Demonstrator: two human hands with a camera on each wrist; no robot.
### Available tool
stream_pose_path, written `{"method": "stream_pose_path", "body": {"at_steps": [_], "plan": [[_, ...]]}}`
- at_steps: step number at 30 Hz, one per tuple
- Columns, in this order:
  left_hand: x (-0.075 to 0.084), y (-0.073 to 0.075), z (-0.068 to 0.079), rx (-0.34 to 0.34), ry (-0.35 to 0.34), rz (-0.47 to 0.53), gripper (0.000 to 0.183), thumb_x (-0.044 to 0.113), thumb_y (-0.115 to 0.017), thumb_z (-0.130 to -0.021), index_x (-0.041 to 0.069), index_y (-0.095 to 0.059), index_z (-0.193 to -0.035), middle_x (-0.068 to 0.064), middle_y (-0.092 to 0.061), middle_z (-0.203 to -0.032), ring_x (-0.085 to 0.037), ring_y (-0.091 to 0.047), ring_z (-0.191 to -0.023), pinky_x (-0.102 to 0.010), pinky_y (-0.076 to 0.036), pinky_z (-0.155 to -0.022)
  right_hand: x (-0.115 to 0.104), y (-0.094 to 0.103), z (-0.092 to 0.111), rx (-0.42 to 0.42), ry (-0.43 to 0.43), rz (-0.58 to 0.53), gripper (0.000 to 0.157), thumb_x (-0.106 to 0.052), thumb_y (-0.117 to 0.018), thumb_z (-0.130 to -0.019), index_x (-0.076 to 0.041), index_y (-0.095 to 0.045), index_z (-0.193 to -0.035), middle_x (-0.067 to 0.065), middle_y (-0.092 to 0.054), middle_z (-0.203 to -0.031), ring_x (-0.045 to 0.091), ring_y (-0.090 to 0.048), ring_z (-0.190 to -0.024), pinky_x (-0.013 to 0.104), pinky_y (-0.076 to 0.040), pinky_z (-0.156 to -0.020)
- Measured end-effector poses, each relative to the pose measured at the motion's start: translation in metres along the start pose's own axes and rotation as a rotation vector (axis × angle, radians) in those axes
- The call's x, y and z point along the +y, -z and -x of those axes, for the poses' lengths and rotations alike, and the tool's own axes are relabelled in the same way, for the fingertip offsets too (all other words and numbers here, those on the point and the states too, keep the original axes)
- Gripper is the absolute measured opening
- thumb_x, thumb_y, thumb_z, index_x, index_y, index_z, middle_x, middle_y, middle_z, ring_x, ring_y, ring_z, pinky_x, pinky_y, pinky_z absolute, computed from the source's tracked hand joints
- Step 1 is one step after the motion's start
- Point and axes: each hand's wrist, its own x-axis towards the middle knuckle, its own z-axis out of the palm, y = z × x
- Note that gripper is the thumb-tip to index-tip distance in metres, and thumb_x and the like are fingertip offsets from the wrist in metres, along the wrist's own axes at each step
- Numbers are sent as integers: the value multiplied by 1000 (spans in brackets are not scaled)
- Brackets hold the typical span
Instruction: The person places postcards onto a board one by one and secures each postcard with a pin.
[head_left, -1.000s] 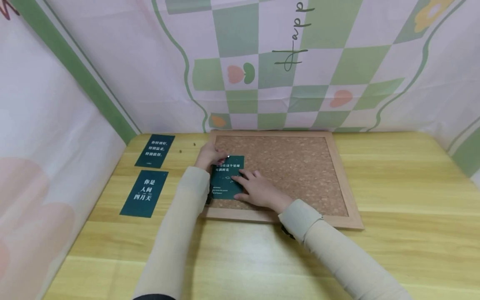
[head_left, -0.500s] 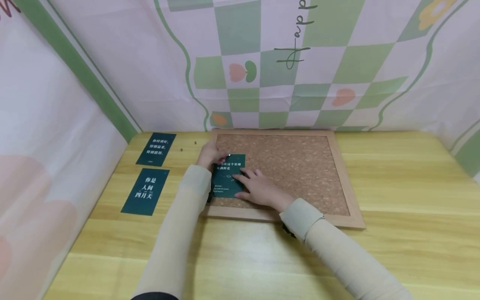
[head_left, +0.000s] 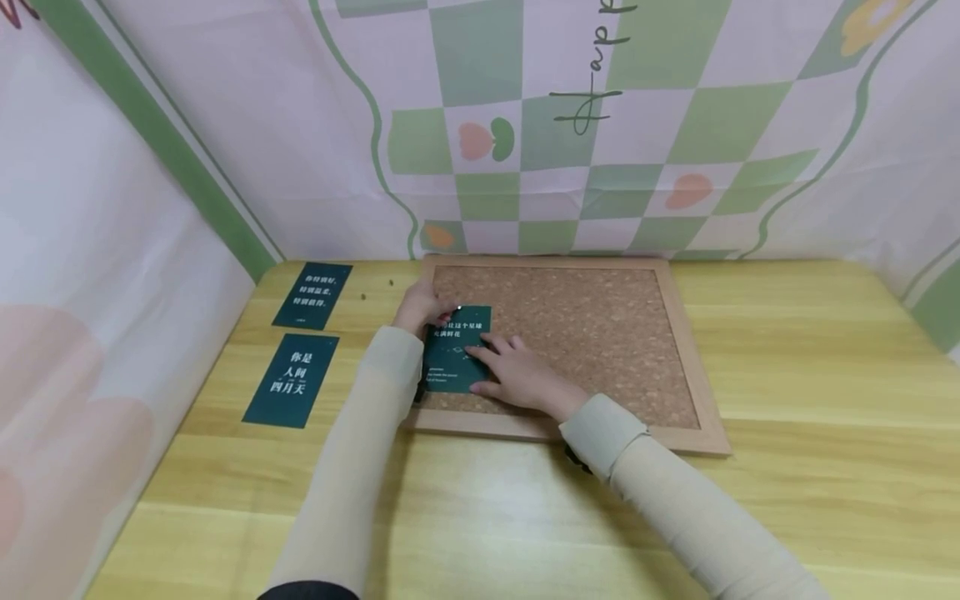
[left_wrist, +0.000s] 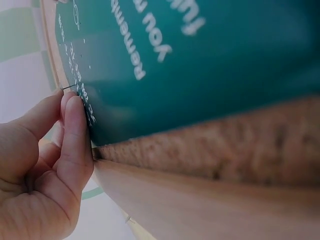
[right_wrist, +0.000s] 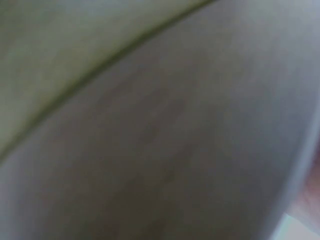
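A dark green card (head_left: 459, 358) with white lettering lies on the left part of the wood-framed corkboard (head_left: 592, 350). My left hand (head_left: 420, 308) is at the card's upper left edge. In the left wrist view, its thumb and fingers pinch a pushpin (left_wrist: 69, 87), whose thin needle points toward the card; the pin's head is hidden by the fingertips. My right hand (head_left: 521, 377) rests its spread fingertips on the card's right edge, with the palm over the cork. The right wrist view is blurred and shows mostly a pale, close surface.
Two more green cards, an upper card (head_left: 312, 296) and a lower card (head_left: 291, 381), lie on the wooden table (head_left: 487, 517) left of the board. A couple of tiny dark bits (head_left: 363, 297) sit near the upper card. A patterned cloth (head_left: 555, 192) hangs behind the board.
Both hands keep nearly the same place on the card. The whole head view has shifted slightly; nothing is taken up or let go.
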Motion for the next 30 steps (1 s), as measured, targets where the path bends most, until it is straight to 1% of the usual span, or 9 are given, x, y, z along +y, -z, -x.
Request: {"method": "stream_pose_path", "body": {"at_steps": [3,6,7,11,13,14,21,25,30], "plan": [[0,-1,-1,5,-4,-14,32,16,-61,-94,-3,-53,-119,-4,-54,-68,-8,-54,-53,-17,-48,-51,0,0,0,-5,-7,2,62,-42,-54,-96,-14,-35,-148,19,-25,-156,39,-32,-135,54,-36,-109],[1,-1,-2,13,0,1,32,16,-61,-93,-4,-54,-117,-4,-54,-66,-8,-53,-53,-17,-47,-49,1,-1,-1,-11,-16,2,63,-42,-53,-96,-15,-34,-149,18,-24,-157,39,-31,-136,54,-35,-110],[1,-2,-2,16,-3,6,36,15,-61,-93,-2,-51,-123,-4,-53,-66,-9,-53,-52,-17,-47,-49,2,-2,-1,-14,-20,4,63,-43,-53,-96,-16,-34,-149,18,-24,-157,39,-31,-137,54,-35,-110],[3,-3,-2,21,-10,-55,36,14,-60,-94,0,-52,-126,-4,-53,-67,-8,-52,-52,-17,-47,-48,3,-3,-3,-16,-22,4,63,-44,-53,-95,-17,-33,-149,16,-24,-157,39,-30,-138,53,-34,-111],[4,-4,-3,21,-9,-100,35,15,-59,-94,0,-54,-125,-4,-54,-68,-8,-53,-52,-17,-47,-49,4,-3,-3,-16,-23,2,63,-44,-53,-95,-18,-33,-149,16,-23,-157,39,-29,-138,53,-34,-111],[5,-4,-3,18,-5,-111,32,16,-59,-94,-2,-56,-121,-4,-54,-68,-8,-53,-53,-17,-47,-49,4,-3,-3,-15,-20,2,63,-44,-52,-96,-17,-33,-149,16,-24,-157,39,-30,-138,54,-34,-111],[4,-3,-5,8,30,-124,31,17,-59,-95,-1,-56,-120,-4,-55,-68,-8,-54,-53,-18,-48,-50,2,-1,-1,-18,-20,-14,63,-44,-53,-96,-17,-34,-149,17,-23,-157,39,-30,-138,54,-33,-111],[5,-3,-5,6,33,-152,30,19,-59,-95,-3,-59,-116,-4,-55,-68,-8,-55,-53,-18,-48,-52,2,-1,-1,-16,-19,-15,62,-43,-53,-96,-17,-34,-149,17,-24,-157,39,-30,-138,54,-34,-110],[6,-3,-4,-3,28,-149,31,18,-59,-95,-4,-59,-117,-5,-55,-70,-9,-54,-54,-19,-48,-53,2,-2,-1,-12,-17,-10,62,-43,-53,-96,-17,-34,-149,17,-24,-157,39,-29,-138,53,-33,-111]]}}
